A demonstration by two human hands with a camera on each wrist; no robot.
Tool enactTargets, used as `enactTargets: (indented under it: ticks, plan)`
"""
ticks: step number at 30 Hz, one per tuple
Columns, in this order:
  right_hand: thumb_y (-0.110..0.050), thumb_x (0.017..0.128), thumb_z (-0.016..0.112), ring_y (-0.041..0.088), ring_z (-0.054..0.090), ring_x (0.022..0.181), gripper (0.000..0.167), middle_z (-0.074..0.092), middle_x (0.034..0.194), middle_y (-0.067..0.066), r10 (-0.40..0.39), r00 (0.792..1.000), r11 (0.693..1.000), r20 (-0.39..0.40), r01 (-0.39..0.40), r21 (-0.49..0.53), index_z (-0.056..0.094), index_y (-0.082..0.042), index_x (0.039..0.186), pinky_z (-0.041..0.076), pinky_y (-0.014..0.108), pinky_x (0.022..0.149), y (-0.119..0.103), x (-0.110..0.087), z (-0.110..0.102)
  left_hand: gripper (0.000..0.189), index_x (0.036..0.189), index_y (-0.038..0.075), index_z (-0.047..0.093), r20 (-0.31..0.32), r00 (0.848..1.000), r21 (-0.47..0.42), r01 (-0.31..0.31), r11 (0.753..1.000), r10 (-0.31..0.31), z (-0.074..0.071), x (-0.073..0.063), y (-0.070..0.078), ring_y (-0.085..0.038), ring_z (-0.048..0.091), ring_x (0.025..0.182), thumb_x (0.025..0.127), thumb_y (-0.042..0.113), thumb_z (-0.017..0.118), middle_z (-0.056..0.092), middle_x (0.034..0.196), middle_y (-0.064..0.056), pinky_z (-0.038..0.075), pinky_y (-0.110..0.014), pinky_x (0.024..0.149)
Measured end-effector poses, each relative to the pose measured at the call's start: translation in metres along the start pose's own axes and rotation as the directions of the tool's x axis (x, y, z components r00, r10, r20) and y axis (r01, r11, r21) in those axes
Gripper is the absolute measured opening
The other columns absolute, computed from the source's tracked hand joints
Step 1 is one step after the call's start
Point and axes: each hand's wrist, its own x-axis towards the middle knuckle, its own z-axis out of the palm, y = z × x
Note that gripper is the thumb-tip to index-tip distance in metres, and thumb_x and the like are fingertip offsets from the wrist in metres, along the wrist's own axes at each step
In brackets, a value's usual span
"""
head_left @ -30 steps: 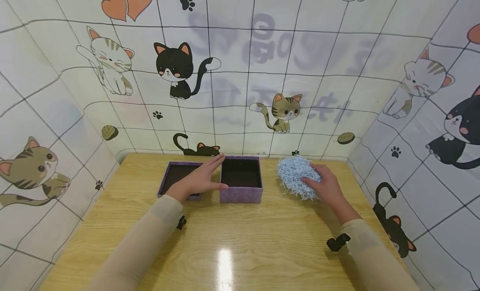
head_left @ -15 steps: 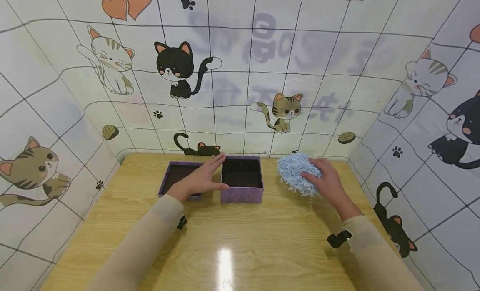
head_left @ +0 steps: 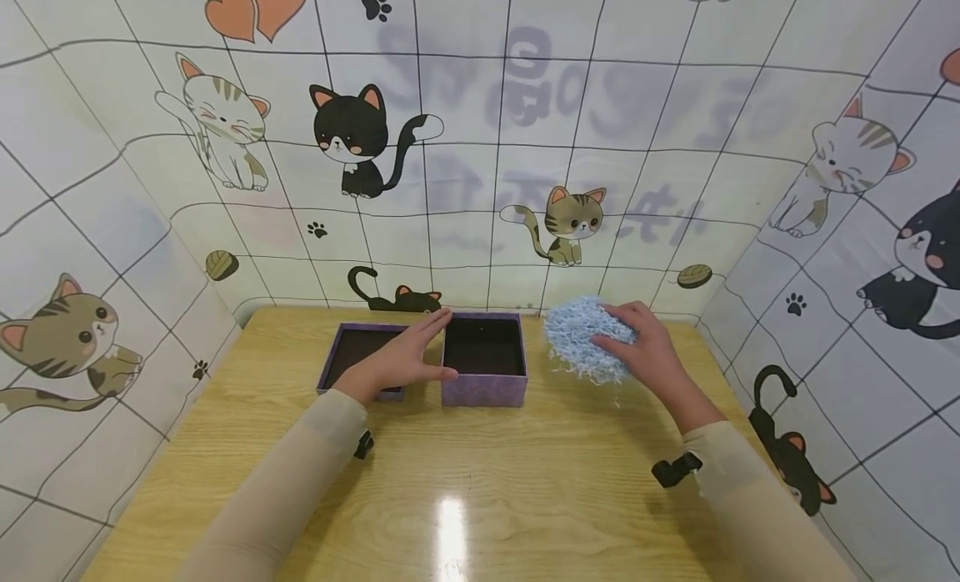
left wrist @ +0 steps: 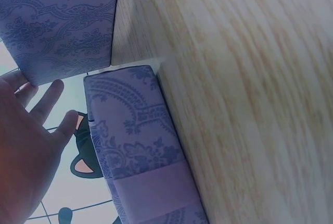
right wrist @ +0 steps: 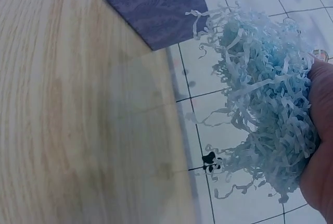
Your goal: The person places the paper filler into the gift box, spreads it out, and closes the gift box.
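A clump of light blue shredded paper (head_left: 585, 336) is held up off the table by my right hand (head_left: 645, 344), thumb and fingers gripping its right side; loose strands dangle below it in the right wrist view. To its left stands a purple patterned box (head_left: 483, 390) with its dark inside facing up. My left hand (head_left: 401, 357) has its fingers extended, the fingertips and thumb at the box's left side. Beneath that hand lies the purple box lid (head_left: 330, 369), inside up, partly hidden by the hand and wrist.
The wooden table (head_left: 465, 474) carries all of these. Behind and on both sides hangs a white gridded sheet (head_left: 465, 173) printed with cartoon cats, close to the table's back edge.
My right hand has raised the shredded paper from the table and shifted it slightly left toward the box. The left hand, box and lid have stayed in place.
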Motion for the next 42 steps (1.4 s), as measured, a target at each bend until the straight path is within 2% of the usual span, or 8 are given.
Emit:
enactTargets:
  ticks: [7,13,16,21,23,29,32,42]
  plan:
    - [-0.020,0.098,0.090,0.036,0.061,0.119,0.059,0.063,0.128,0.014,-0.080,0.997,0.997,0.005,0.080,0.020,0.068,-0.003,0.150,0.051,0.062,0.100,-0.018,0.011,-0.001,0.121,0.180,0.021,0.013,-0.002,1.000,-0.011,0.001,1.000,-0.001,-0.002,-0.001,0.001,-0.034,0.012,0.170,0.093,0.070,0.080,0.007,0.187,-0.004,0.027,-0.067,0.129]
    - [-0.020,0.097,0.090,0.029,0.060,0.116,0.060,0.063,0.126,0.010,-0.105,0.994,0.994,0.013,0.104,0.035,0.069,-0.011,0.152,0.051,0.056,0.098,-0.032,0.020,0.000,0.120,0.181,0.024,0.012,-0.004,1.000,-0.012,-0.003,1.000,0.003,0.000,0.000,0.000,-0.035,0.011,0.170,0.093,0.072,0.079,0.006,0.187,-0.005,0.025,-0.068,0.129]
    - [-0.019,0.097,0.090,0.026,0.058,0.109,0.059,0.062,0.124,0.010,-0.127,0.991,0.991,0.030,0.126,0.051,0.069,-0.011,0.153,0.050,0.052,0.092,-0.041,0.024,0.002,0.120,0.181,0.023,0.012,-0.004,1.000,-0.014,-0.006,1.000,0.006,0.001,0.001,-0.001,-0.034,0.010,0.170,0.093,0.072,0.079,0.006,0.187,-0.004,0.025,-0.068,0.129]
    - [-0.017,0.097,0.089,0.023,0.056,0.108,0.059,0.061,0.125,0.009,-0.175,0.981,0.981,0.088,0.166,0.100,0.069,-0.009,0.152,0.049,0.047,0.089,-0.056,0.033,0.007,0.121,0.181,0.024,0.011,-0.004,1.000,-0.006,-0.003,1.000,0.003,0.001,0.001,-0.002,-0.033,0.010,0.170,0.092,0.073,0.079,0.005,0.187,-0.003,0.025,-0.067,0.130]
    - [-0.018,0.097,0.090,0.021,0.057,0.108,0.059,0.060,0.125,0.008,-0.192,0.975,0.978,0.113,0.181,0.105,0.069,-0.009,0.152,0.049,0.046,0.090,-0.061,0.037,0.010,0.121,0.180,0.025,0.011,-0.006,1.000,-0.004,-0.004,1.000,0.004,0.002,0.001,-0.003,-0.033,0.010,0.170,0.093,0.073,0.079,0.006,0.187,-0.004,0.025,-0.067,0.130]
    - [-0.018,0.097,0.090,0.019,0.052,0.092,0.057,0.059,0.121,0.006,-0.245,0.950,0.969,0.192,0.236,0.072,0.071,-0.007,0.149,0.047,0.042,0.082,-0.074,0.048,0.021,0.120,0.180,0.026,0.011,0.002,1.000,-0.007,0.004,1.000,-0.004,0.001,0.000,-0.002,-0.031,0.010,0.170,0.093,0.073,0.078,0.002,0.186,0.005,0.025,-0.066,0.130]
    - [-0.020,0.097,0.089,0.019,0.050,0.089,0.057,0.059,0.122,0.006,-0.263,0.936,0.965,0.235,0.256,0.060,0.071,-0.006,0.149,0.047,0.042,0.080,-0.080,0.055,0.027,0.120,0.180,0.026,0.011,-0.002,1.000,-0.007,0.004,1.000,-0.004,0.001,0.000,-0.002,-0.032,0.011,0.170,0.093,0.073,0.078,0.002,0.186,0.006,0.025,-0.066,0.130]
    - [-0.029,0.098,0.089,0.020,0.058,0.104,0.061,0.059,0.125,0.004,-0.242,0.895,0.968,0.375,0.250,0.028,0.068,-0.010,0.152,0.052,0.044,0.090,-0.093,0.071,0.054,0.121,0.180,0.023,0.013,-0.004,1.000,-0.007,0.002,1.000,-0.002,0.000,-0.001,-0.001,-0.034,0.013,0.170,0.092,0.074,0.078,0.005,0.187,-0.001,0.025,-0.067,0.130]
